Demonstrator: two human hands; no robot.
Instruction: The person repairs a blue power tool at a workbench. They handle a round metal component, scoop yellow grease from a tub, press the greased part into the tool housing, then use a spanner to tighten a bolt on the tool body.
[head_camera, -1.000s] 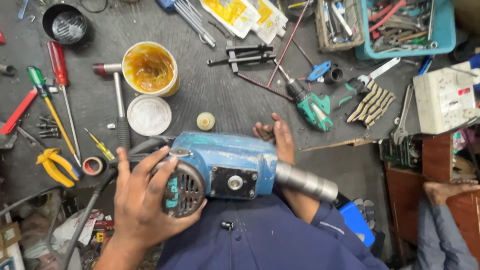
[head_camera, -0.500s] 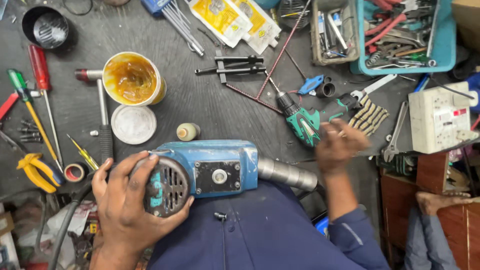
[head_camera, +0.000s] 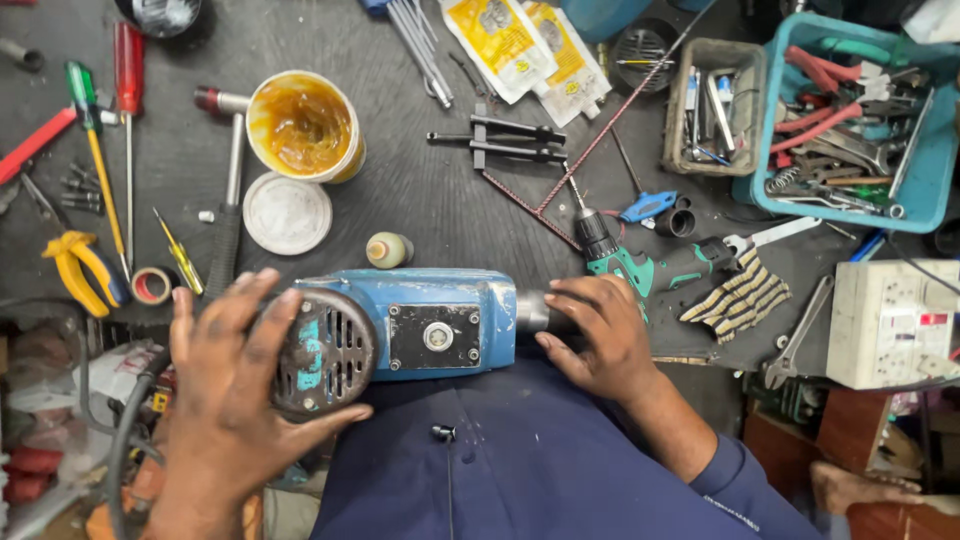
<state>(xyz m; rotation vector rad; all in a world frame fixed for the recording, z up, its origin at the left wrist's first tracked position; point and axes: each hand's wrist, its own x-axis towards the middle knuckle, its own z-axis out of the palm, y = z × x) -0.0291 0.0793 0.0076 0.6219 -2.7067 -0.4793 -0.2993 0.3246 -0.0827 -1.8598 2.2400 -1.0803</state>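
Observation:
A large blue power tool body lies across my lap at the near edge of the dark workbench. My left hand cups its round vented end cap, fingers spread over the grille. My right hand wraps around the metal nose sticking out of the tool's right end. A green cordless drill lies just beyond my right hand, and a small cream bottle stands just behind the tool.
An open tub of amber grease and its white lid sit at the back left, beside a hammer, screwdrivers and yellow pliers. A teal tray of tools, a small box, a striped glove and a white socket box are on the right.
My right hand came back from the green drill area and closed on the tool's metal nose. My left hand stays on the end cap; the view has shifted slightly.

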